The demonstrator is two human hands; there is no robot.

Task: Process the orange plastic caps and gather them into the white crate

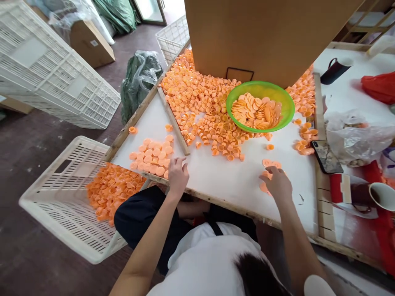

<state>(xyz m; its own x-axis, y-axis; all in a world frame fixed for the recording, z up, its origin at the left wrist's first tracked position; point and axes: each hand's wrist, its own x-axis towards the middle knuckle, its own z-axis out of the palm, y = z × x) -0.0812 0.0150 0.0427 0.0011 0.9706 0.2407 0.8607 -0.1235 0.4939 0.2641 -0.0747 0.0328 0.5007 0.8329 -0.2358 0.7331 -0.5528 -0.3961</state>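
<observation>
My left hand [178, 176] rests at the near edge of the white tabletop [216, 176], its fingers loosely apart, with nothing visible in them. Beside it, to the left, several flat orange discs [151, 156] lie close together. My right hand [280, 185] hovers over a smaller group of orange discs [271, 163], with thumb and forefinger apart. My palm and fingers hide some of these discs. Beyond both hands spreads a heap of orange cup-shaped caps [203, 98]. A green bowl [290, 109] stands by the heap and holds many flat orange discs.
A large cardboard box [253, 37] stands at the back among the caps. A wooden strip [174, 121] divides the tabletop at left. Below left, a white crate [61, 197] holds orange pieces. A phone [326, 156], a cup [378, 195] and a plastic bag [358, 135] lie right.
</observation>
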